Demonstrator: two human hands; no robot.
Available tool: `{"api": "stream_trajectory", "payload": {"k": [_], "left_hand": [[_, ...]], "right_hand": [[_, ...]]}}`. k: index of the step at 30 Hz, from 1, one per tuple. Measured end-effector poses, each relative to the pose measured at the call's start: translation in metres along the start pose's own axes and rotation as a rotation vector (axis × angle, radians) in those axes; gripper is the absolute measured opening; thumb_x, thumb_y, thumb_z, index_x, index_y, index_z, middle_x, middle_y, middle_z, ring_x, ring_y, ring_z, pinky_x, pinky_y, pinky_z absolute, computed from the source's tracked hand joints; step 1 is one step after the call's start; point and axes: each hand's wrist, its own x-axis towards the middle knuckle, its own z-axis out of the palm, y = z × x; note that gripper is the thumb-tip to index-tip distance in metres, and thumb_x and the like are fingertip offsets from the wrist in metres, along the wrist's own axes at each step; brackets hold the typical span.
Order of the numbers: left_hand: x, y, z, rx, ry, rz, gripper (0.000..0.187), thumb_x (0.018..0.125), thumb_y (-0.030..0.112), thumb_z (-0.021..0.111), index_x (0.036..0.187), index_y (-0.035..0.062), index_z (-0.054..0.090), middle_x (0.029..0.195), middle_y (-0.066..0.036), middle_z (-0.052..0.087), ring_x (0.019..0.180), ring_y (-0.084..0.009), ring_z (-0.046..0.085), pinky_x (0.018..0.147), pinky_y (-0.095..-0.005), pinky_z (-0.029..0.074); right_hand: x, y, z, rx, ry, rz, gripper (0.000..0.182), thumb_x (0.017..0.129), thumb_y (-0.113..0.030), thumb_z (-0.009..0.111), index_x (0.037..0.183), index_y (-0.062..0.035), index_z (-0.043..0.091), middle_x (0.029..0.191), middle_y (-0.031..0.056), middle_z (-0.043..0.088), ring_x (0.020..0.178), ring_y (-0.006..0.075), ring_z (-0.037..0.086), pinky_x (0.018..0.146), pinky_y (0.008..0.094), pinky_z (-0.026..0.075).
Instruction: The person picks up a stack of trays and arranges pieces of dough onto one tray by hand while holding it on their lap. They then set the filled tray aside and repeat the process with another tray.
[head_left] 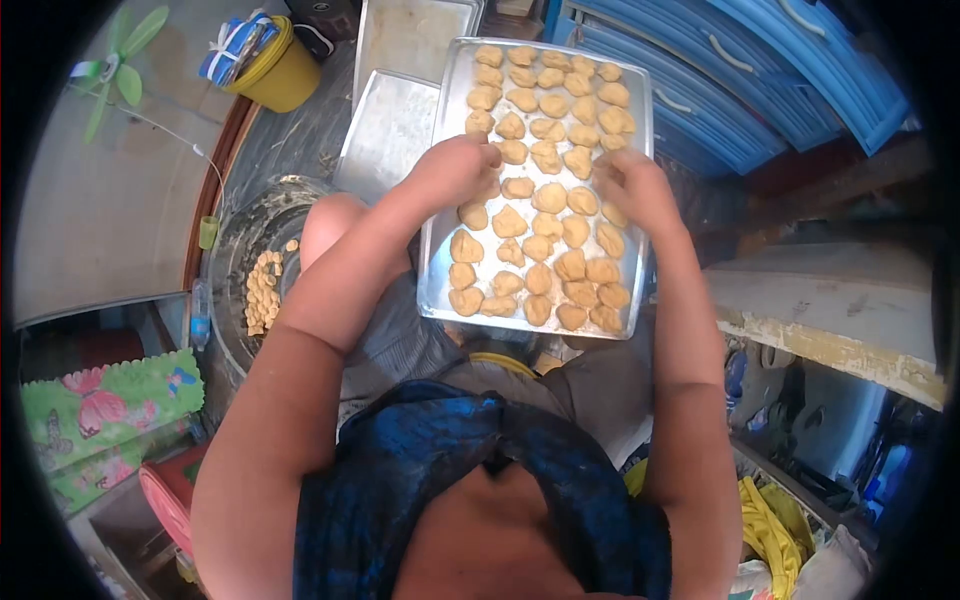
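Note:
A metal tray lies across my lap, covered with rows of flattened dough pieces. Over its left side is my left hand, fingers curled down at a dough piece near the left edge; the fingertips are partly hidden. On the right side, my right hand has its fingers bent down over dough near that edge, and what they may hold is too small to tell. To the left on the floor, a large round basin contains many small dough pieces.
Two more metal trays lie beyond my left forearm. A yellow bucket stands at the upper left. Blue cabinets line the upper right. A worn ledge is at the right, and a green butterfly cloth at the lower left.

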Motion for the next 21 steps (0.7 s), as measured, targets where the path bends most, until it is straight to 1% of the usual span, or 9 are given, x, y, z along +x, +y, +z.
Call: {"api": "stream_trajectory", "payload": {"k": [2, 3, 4, 6, 7, 9, 12, 14, 21], "left_hand": [[0.002, 0.002, 0.0, 0.074, -0.007, -0.088, 0.025, 0.073, 0.017, 0.067, 0.095, 0.0056, 0.064, 0.094, -0.011, 0.056, 0.088, -0.0307, 0.058, 0.076, -0.0382, 0.047], [0.001, 0.006, -0.001, 0.08, -0.004, -0.085, 0.025, 0.073, 0.017, 0.067, 0.095, 0.0056, 0.064, 0.094, -0.011, 0.056, 0.088, -0.0307, 0.058, 0.076, -0.0382, 0.047], [0.0, 0.01, 0.001, 0.041, 0.044, -0.014, 0.025, 0.073, 0.017, 0.067, 0.095, 0.0058, 0.063, 0.094, -0.011, 0.056, 0.089, -0.0305, 0.058, 0.077, -0.0382, 0.047], [-0.001, 0.016, 0.004, 0.001, 0.092, 0.06, 0.026, 0.072, 0.016, 0.067, 0.096, 0.0061, 0.063, 0.095, -0.011, 0.056, 0.089, -0.0303, 0.058, 0.077, -0.0383, 0.047], [-0.001, 0.019, 0.005, 0.05, 0.05, 0.062, 0.028, 0.071, 0.016, 0.068, 0.097, 0.0066, 0.062, 0.096, -0.01, 0.057, 0.09, -0.03, 0.057, 0.078, -0.0382, 0.047], [0.0, 0.02, 0.01, 0.093, 0.011, 0.063, 0.03, 0.07, 0.016, 0.068, 0.098, 0.0071, 0.061, 0.096, -0.01, 0.057, 0.091, -0.0297, 0.057, 0.079, -0.0381, 0.047], [-0.001, 0.015, 0.011, 0.121, 0.021, 0.062, 0.033, 0.069, 0.015, 0.07, 0.099, 0.0078, 0.06, 0.097, -0.01, 0.057, 0.092, -0.0294, 0.057, 0.079, -0.0381, 0.047], [-0.005, 0.017, 0.005, 0.084, 0.093, 0.033, 0.023, 0.069, 0.011, 0.063, 0.092, 0.0083, 0.061, 0.093, -0.01, 0.058, 0.09, -0.0295, 0.058, 0.078, -0.0389, 0.047], [-0.004, 0.0, 0.01, 0.109, 0.037, -0.025, 0.022, 0.071, 0.007, 0.06, 0.093, 0.0071, 0.06, 0.095, -0.012, 0.057, 0.092, -0.0319, 0.057, 0.079, -0.0384, 0.047]], "right_hand": [[0.003, 0.005, 0.009, -0.092, 0.05, -0.095, 0.021, 0.073, -0.018, 0.065, 0.089, -0.0042, 0.063, 0.081, 0.0126, 0.059, 0.078, 0.0301, 0.058, 0.07, 0.0377, 0.047], [0.002, 0.007, 0.01, -0.183, 0.102, -0.189, 0.021, 0.074, -0.018, 0.065, 0.09, -0.0046, 0.063, 0.082, 0.0124, 0.06, 0.08, 0.0303, 0.059, 0.071, 0.038, 0.047], [0.002, 0.007, 0.006, -0.184, 0.107, -0.19, 0.021, 0.074, -0.018, 0.065, 0.09, -0.0046, 0.063, 0.082, 0.0124, 0.06, 0.08, 0.0303, 0.059, 0.071, 0.038, 0.047], [0.001, 0.007, -0.004, -0.141, 0.106, -0.042, 0.02, 0.074, -0.016, 0.063, 0.091, -0.0055, 0.064, 0.089, 0.0127, 0.062, 0.084, 0.0313, 0.06, 0.074, 0.0384, 0.048], [-0.001, 0.007, -0.005, -0.143, 0.106, -0.041, 0.02, 0.074, -0.016, 0.063, 0.091, -0.0055, 0.064, 0.089, 0.0127, 0.062, 0.084, 0.0313, 0.06, 0.074, 0.0384, 0.048], [-0.004, 0.006, -0.004, -0.083, 0.078, 0.115, 0.02, 0.075, -0.013, 0.062, 0.093, -0.0052, 0.063, 0.094, 0.0138, 0.062, 0.086, 0.0317, 0.06, 0.076, 0.0379, 0.048], [-0.002, 0.005, -0.001, 0.022, 0.008, 0.182, 0.018, 0.076, -0.01, 0.06, 0.093, -0.0047, 0.063, 0.099, 0.0156, 0.062, 0.087, 0.0323, 0.061, 0.077, 0.0375, 0.049], [0.001, 0.013, 0.005, 0.004, 0.06, 0.147, 0.019, 0.075, -0.009, 0.06, 0.094, -0.0042, 0.062, 0.096, 0.0163, 0.062, 0.086, 0.0305, 0.061, 0.076, 0.036, 0.048], [-0.001, 0.016, 0.005, -0.04, 0.159, 0.066, 0.015, 0.073, -0.007, 0.061, 0.088, -0.0032, 0.061, 0.087, 0.0143, 0.059, 0.082, 0.0292, 0.06, 0.074, 0.0361, 0.047]]}}
